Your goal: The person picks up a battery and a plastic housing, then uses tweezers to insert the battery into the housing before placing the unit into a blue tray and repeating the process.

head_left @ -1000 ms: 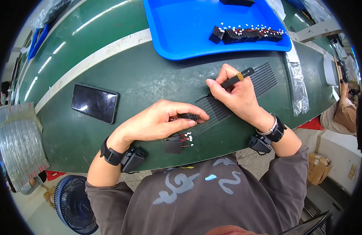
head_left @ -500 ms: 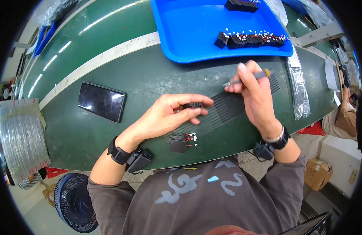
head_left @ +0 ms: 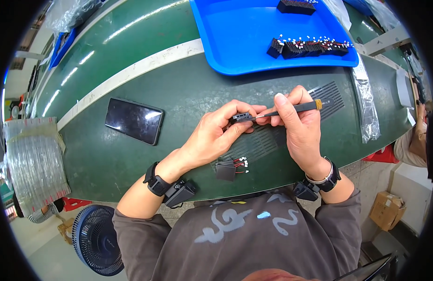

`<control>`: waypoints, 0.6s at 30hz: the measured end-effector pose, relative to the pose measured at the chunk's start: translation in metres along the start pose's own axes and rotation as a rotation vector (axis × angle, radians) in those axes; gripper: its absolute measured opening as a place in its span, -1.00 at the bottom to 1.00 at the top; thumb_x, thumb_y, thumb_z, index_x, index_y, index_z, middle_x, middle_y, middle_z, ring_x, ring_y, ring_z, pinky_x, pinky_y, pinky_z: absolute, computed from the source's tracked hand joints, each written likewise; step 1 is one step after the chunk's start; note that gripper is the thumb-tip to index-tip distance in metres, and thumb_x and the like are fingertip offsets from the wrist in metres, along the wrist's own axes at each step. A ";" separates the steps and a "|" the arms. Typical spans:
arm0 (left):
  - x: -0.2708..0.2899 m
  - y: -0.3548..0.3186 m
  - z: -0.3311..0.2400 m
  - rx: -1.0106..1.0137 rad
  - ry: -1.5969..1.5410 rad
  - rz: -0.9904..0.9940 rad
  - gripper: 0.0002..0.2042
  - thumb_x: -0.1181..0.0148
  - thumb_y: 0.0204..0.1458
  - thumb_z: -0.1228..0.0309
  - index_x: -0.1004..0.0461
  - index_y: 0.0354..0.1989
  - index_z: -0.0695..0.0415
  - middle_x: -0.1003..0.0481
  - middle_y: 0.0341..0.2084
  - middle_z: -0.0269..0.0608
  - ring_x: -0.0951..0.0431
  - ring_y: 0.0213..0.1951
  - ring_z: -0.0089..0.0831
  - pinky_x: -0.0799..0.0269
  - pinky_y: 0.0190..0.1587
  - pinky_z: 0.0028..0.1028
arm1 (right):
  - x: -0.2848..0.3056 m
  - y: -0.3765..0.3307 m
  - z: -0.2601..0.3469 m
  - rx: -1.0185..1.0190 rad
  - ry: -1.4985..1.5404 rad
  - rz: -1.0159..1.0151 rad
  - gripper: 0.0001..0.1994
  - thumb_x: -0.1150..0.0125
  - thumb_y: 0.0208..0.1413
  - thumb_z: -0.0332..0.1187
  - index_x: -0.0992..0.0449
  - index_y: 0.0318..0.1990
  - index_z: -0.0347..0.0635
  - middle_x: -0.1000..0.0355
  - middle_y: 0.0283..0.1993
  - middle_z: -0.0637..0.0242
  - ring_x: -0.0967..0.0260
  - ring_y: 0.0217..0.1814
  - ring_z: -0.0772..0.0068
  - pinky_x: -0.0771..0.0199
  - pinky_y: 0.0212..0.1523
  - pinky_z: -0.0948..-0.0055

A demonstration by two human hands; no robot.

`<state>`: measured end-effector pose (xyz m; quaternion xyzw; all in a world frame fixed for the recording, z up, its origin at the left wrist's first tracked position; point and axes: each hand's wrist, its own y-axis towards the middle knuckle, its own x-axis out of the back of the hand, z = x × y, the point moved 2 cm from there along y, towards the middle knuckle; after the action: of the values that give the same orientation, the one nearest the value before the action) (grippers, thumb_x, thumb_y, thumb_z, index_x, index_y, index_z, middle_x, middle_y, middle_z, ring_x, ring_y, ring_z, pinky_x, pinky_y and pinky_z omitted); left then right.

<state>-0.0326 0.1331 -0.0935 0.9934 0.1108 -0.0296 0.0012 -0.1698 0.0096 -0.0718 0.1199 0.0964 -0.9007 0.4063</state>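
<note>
Green workbench (head_left: pixel 132 154), left hand (head_left: pixel 216 133) pinching small black connector (head_left: pixel 241 116), right hand (head_left: pixel 298 126) gripping thin screwdriver (head_left: pixel 291 109)

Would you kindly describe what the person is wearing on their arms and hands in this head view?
Both hands are bare, with no gloves. The left hand has a black band at the wrist with a small black boxy device clipped to it. The right hand has a black wristband with a silver-edged strap, plus a similar black device. Grey-brown long sleeves are pushed up the forearms.

Bystanders on the green worktop (head_left: pixel 108 154)
A dark phone (head_left: pixel 134 121) lies left; a blue tray (head_left: pixel 235 37) holds black connectors (head_left: pixel 310 48).
</note>
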 end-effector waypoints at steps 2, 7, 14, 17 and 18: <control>0.000 0.000 -0.001 -0.015 0.019 0.010 -0.82 -0.03 0.25 0.57 -0.43 0.00 0.23 -0.55 -0.03 -0.17 -0.56 -0.03 -0.47 -0.52 0.01 -0.46 | -0.003 0.000 0.004 0.004 0.008 0.011 -0.77 -0.09 0.33 -0.36 -0.25 -0.39 -0.12 -0.37 -0.51 0.38 -0.52 -0.32 0.49 -0.50 -0.21 0.50; 0.001 0.000 -0.007 0.016 0.066 0.053 -0.84 -0.02 0.25 0.60 -0.44 -0.04 0.27 -0.53 -0.03 -0.15 -0.54 -0.01 -0.48 -0.50 0.02 -0.47 | 0.002 0.002 -0.002 0.061 -0.048 0.021 -0.77 -0.08 0.34 -0.36 -0.25 -0.39 -0.13 -0.40 -0.49 0.34 -0.50 -0.30 0.53 -0.50 -0.26 0.55; 0.000 -0.001 -0.008 0.017 0.053 0.024 -0.85 -0.05 0.25 0.57 -0.47 -0.05 0.27 -0.55 -0.11 -0.21 -0.55 -0.06 -0.50 -0.51 -0.01 -0.49 | -0.001 0.001 0.001 -0.008 -0.033 0.011 -0.77 -0.09 0.33 -0.36 -0.25 -0.39 -0.14 -0.38 -0.48 0.35 -0.51 -0.27 0.48 -0.55 -0.23 0.50; -0.001 -0.001 -0.008 0.029 0.047 0.020 -0.86 -0.03 0.26 0.58 -0.46 -0.06 0.27 -0.52 -0.13 -0.23 -0.55 -0.10 -0.54 -0.49 -0.05 -0.54 | 0.000 0.001 -0.001 -0.025 -0.025 0.008 -0.77 -0.09 0.33 -0.35 -0.25 -0.39 -0.14 -0.36 -0.49 0.36 -0.54 -0.23 0.42 -0.58 -0.20 0.47; -0.001 -0.001 -0.007 0.038 0.033 0.018 -0.86 -0.03 0.26 0.57 -0.46 -0.06 0.27 -0.52 -0.13 -0.23 -0.55 -0.10 -0.54 -0.49 -0.05 -0.54 | 0.001 0.002 -0.001 -0.024 -0.020 0.006 -0.76 -0.09 0.33 -0.35 -0.24 -0.39 -0.14 -0.35 -0.49 0.36 -0.55 -0.20 0.39 -0.60 -0.18 0.45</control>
<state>-0.0332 0.1341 -0.0861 0.9946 0.1013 -0.0154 -0.0194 -0.1685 0.0084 -0.0734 0.1061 0.1026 -0.8995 0.4113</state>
